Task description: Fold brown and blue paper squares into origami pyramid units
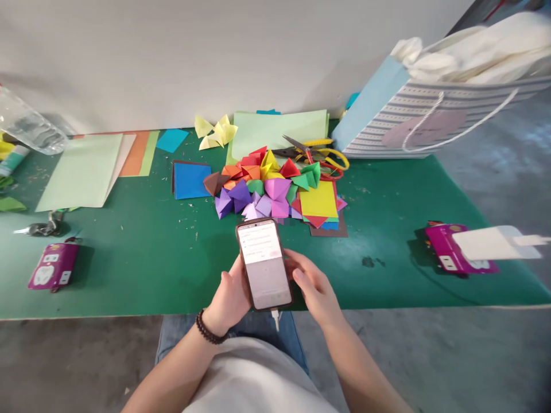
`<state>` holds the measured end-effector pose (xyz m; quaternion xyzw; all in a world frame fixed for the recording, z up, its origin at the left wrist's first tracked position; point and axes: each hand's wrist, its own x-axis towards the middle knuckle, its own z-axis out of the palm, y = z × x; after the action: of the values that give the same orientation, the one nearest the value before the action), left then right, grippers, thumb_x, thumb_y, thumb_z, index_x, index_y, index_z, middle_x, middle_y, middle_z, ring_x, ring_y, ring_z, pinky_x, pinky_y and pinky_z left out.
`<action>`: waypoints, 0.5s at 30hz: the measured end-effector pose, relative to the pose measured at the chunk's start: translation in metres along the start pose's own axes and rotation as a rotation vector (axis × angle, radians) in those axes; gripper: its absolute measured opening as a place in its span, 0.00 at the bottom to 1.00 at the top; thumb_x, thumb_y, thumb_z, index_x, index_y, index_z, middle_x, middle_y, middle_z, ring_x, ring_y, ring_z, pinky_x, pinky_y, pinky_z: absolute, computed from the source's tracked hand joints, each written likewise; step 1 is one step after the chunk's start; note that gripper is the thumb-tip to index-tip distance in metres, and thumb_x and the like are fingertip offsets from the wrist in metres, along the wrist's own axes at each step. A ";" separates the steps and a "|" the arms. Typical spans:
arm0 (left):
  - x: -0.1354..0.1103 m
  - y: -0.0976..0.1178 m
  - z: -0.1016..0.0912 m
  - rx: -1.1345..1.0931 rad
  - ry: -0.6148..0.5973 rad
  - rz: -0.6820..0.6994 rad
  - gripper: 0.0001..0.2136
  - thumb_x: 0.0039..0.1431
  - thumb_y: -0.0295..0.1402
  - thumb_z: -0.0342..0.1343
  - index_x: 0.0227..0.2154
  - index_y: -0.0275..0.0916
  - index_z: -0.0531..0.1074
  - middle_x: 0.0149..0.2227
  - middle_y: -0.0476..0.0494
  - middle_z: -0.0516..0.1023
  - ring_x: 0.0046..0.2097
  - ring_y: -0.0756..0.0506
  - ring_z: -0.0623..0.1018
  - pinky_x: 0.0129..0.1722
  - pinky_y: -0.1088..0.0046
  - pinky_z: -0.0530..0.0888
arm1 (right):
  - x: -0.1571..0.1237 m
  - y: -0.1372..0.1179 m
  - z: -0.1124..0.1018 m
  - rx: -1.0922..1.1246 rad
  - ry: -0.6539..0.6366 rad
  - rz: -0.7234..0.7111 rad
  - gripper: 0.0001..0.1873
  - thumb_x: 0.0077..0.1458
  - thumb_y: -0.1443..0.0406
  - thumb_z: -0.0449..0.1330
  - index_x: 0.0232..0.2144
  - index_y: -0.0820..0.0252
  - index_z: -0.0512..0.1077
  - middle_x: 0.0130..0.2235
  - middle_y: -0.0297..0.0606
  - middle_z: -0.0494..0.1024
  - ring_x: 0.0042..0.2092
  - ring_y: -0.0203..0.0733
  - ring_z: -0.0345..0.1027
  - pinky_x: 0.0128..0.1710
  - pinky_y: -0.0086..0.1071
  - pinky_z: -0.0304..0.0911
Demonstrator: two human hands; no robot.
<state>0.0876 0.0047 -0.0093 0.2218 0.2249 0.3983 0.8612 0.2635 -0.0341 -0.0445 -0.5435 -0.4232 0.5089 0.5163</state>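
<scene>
A smartphone [266,267] with a lit, mostly pale screen is upright in front of me, over the near part of the green table. My left hand [231,295] grips it along its left edge, fingers hidden behind it. At the phone's right edge is my right hand [314,287], its fingers curled against the side and the thumb beside them. A white charging cable [276,319] is plugged into the phone's bottom end. Just beyond the phone lies a heap of folded paper pieces [278,189] in purple, orange, red, yellow and green.
Yellow paper squares [318,199] and blue ones [192,181] flank the heap. Scissors [307,150] lie behind it. A striped paper bag [413,120] stands back right. Purple power sockets sit left [54,265] and right [447,249]. A plastic bottle [30,123] is far left.
</scene>
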 end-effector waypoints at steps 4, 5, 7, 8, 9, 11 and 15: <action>0.001 -0.002 -0.002 -0.075 0.005 -0.101 0.38 0.50 0.62 0.55 0.59 0.41 0.66 0.61 0.37 0.68 0.65 0.31 0.61 0.64 0.50 0.56 | 0.005 0.001 -0.001 0.042 -0.025 0.023 0.26 0.60 0.50 0.55 0.57 0.53 0.68 0.59 0.41 0.70 0.60 0.52 0.64 0.56 0.43 0.66; 0.001 -0.002 -0.002 -0.078 0.005 -0.113 0.37 0.51 0.61 0.55 0.58 0.41 0.67 0.61 0.37 0.68 0.66 0.32 0.60 0.65 0.51 0.55 | 0.006 0.000 -0.001 0.048 -0.032 0.031 0.26 0.60 0.50 0.55 0.57 0.53 0.67 0.60 0.40 0.69 0.62 0.52 0.62 0.57 0.44 0.65; 0.002 -0.003 -0.001 -0.073 0.006 -0.126 0.37 0.52 0.61 0.55 0.58 0.41 0.67 0.61 0.38 0.68 0.66 0.32 0.59 0.65 0.52 0.54 | 0.008 -0.003 -0.001 0.049 -0.055 0.049 0.26 0.60 0.50 0.55 0.57 0.52 0.67 0.60 0.40 0.70 0.62 0.52 0.61 0.58 0.44 0.64; 0.003 -0.004 0.000 -0.071 0.008 -0.130 0.36 0.52 0.60 0.55 0.58 0.41 0.67 0.61 0.38 0.68 0.66 0.33 0.59 0.65 0.52 0.54 | 0.009 -0.005 0.000 0.046 -0.064 0.055 0.26 0.60 0.50 0.55 0.57 0.52 0.67 0.59 0.40 0.71 0.62 0.52 0.62 0.58 0.45 0.64; 0.003 -0.004 0.000 -0.070 0.012 -0.136 0.36 0.52 0.60 0.55 0.58 0.41 0.67 0.61 0.38 0.68 0.66 0.33 0.58 0.65 0.52 0.54 | 0.009 -0.006 0.000 0.042 -0.071 0.059 0.27 0.60 0.50 0.55 0.57 0.52 0.67 0.59 0.40 0.71 0.61 0.53 0.62 0.58 0.45 0.64; 0.004 -0.004 0.000 -0.072 0.019 -0.142 0.36 0.52 0.60 0.55 0.58 0.42 0.67 0.61 0.39 0.68 0.66 0.33 0.59 0.65 0.52 0.54 | 0.010 -0.009 0.000 0.040 -0.075 0.060 0.26 0.60 0.50 0.55 0.57 0.53 0.67 0.58 0.41 0.72 0.61 0.53 0.63 0.58 0.45 0.64; 0.005 -0.004 0.000 -0.073 0.024 -0.148 0.35 0.54 0.60 0.54 0.57 0.41 0.68 0.61 0.38 0.68 0.66 0.33 0.60 0.65 0.53 0.54 | 0.011 -0.010 0.000 0.085 -0.074 0.064 0.24 0.60 0.52 0.57 0.56 0.51 0.68 0.57 0.39 0.73 0.60 0.51 0.64 0.57 0.44 0.64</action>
<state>0.0928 0.0061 -0.0121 0.1681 0.2361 0.3440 0.8931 0.2655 -0.0223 -0.0357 -0.5153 -0.4025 0.5625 0.5060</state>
